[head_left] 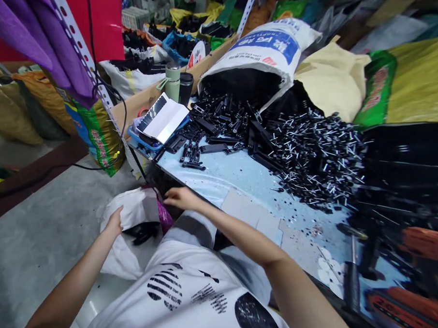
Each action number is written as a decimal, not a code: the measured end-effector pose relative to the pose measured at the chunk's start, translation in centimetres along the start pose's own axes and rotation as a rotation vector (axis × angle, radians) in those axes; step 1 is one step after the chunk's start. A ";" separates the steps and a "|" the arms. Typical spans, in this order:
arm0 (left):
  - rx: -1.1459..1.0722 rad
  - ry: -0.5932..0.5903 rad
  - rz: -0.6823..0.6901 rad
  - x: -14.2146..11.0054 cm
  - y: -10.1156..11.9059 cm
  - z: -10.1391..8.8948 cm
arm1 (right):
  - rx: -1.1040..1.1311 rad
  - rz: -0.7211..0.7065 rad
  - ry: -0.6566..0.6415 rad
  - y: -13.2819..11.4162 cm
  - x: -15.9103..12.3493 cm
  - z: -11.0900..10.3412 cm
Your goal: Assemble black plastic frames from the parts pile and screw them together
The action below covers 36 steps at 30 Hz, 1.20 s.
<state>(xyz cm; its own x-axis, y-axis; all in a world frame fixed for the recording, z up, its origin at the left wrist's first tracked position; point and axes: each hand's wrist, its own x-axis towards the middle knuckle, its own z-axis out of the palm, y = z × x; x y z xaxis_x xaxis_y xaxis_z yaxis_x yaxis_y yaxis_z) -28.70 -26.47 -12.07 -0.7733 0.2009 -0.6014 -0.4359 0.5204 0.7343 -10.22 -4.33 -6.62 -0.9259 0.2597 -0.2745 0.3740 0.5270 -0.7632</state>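
Note:
A white woven sack (130,255) stands open on the floor beside my legs, with some black parts (144,232) inside. My left hand (115,221) pinches its rim on the left side. Across the opening, my right hand (182,199) has its fingers closed at the magenta edge (165,217) of the sack, just under the table's edge. The fingertips of that hand are partly in shadow.
On the blue table (212,176) lie black plastic parts (217,120) and a heap of black pieces with metal pins (323,154), spilling near a tipped white bag (261,51). A screwdriver (352,269), orange power tool (414,305), green bottle (172,84) and hanging cable (121,124) are nearby.

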 end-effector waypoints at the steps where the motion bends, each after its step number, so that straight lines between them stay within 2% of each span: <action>1: 0.017 -0.004 0.030 -0.1 0.4 1.2 | -0.069 -0.016 0.124 1.0 -0.3 -2.8; 3: 0.062 -0.053 0.208 -0.8 1.7 4.4 | -0.323 0.066 0.401 3.1 -0.3 -8.5; 4: 0.094 -0.090 0.360 -1.3 2.7 6.3 | -0.459 0.139 0.501 4.2 -0.2 -11.1; 5: 0.177 -0.148 0.615 -2.0 3.9 8.4 | -0.584 0.191 0.550 5.3 0.1 -13.4; 7: 0.373 -0.219 1.098 -3.5 6.7 12.7 | -0.744 0.235 0.528 7.0 0.8 -16.8; 8: 0.497 -0.241 1.262 -4.2 8.2 14.7 | -0.783 0.226 0.486 7.6 1.1 -17.9; 10: 0.742 -0.236 1.427 -5.3 11.1 18.4 | -0.802 0.180 0.413 8.5 1.6 -19.1; 12: 0.946 -0.186 1.434 -5.8 13.1 20.9 | -0.806 0.143 0.398 8.8 1.7 -19.5; 14: 1.051 -0.140 1.388 -5.6 14.2 22.2 | -0.747 0.105 0.446 9.0 0.9 -19.6; 15: 1.059 -0.136 1.378 -5.4 14.4 22.5 | -0.637 0.077 0.499 9.2 0.1 -19.5; 17: 0.978 -0.173 1.402 -4.9 14.5 22.6 | -0.223 0.023 0.619 9.7 -2.2 -19.3; 19: 0.775 -0.254 1.442 -5.0 14.3 22.6 | 0.323 0.036 0.695 10.4 -5.2 -18.7; 21: 0.503 -0.347 1.416 -5.9 14.2 23.0 | 0.741 0.147 0.718 11.1 -8.6 -17.7; 23: 0.269 -0.437 1.304 -7.7 13.9 24.0 | 0.974 0.244 0.732 11.6 -11.8 -16.4; 26: 0.124 -0.593 1.070 -11.6 13.1 26.3 | 1.055 0.253 0.752 11.7 -15.9 -14.1; 28: 0.144 -0.754 0.954 -14.4 12.2 27.9 | 1.024 0.249 0.778 11.4 -17.9 -12.6; 30: 0.199 -0.927 0.903 -16.9 11.2 29.4 | 0.985 0.260 0.799 11.0 -19.3 -11.3; 33: 0.270 -1.052 0.959 -19.6 9.7 30.9 | 0.966 0.234 0.876 10.8 -20.8 -9.7; 36: 0.336 -1.038 1.133 -21.0 8.9 31.6 | 0.913 0.177 0.955 11.0 -22.0 -8.9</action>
<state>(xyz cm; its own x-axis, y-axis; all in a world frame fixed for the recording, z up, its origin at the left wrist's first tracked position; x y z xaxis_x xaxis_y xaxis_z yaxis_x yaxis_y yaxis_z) -1.81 0.17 -2.89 0.0890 0.9858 0.1427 0.3565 -0.1653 0.9196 14.72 3.01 -3.76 -0.3279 0.9272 -0.1809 -0.0325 -0.2025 -0.9787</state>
